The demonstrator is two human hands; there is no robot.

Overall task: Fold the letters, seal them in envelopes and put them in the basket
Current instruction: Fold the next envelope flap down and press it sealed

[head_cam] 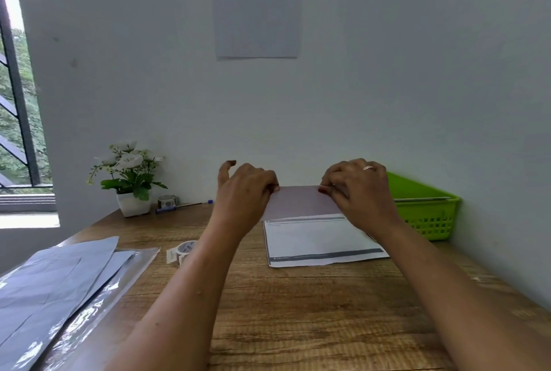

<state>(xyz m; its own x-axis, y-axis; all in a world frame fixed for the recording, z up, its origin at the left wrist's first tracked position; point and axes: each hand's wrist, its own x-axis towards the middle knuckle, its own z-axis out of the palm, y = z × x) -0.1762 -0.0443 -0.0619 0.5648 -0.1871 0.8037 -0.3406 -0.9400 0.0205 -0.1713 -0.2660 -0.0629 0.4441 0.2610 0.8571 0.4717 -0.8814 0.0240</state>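
A white printed letter (319, 244) lies on the wooden table (298, 311), its far part lifted and bent back toward me. My left hand (244, 191) pinches the left corner of that raised flap, and my right hand (357, 191), with a ring on one finger, pinches the right corner. A green plastic basket (429, 218) stands against the wall just right of my right hand. Grey-white envelopes (56, 278) lie in a loose pile on a clear plastic sleeve at the table's left front.
A sticker roll (185, 249) lies between the envelopes and the letter. A potted white flower (131, 179), a second sticker roll (167, 201) and a blue pen (182, 206) sit at the back left. A printed sheet (258, 3) hangs on the wall. A window is at far left.
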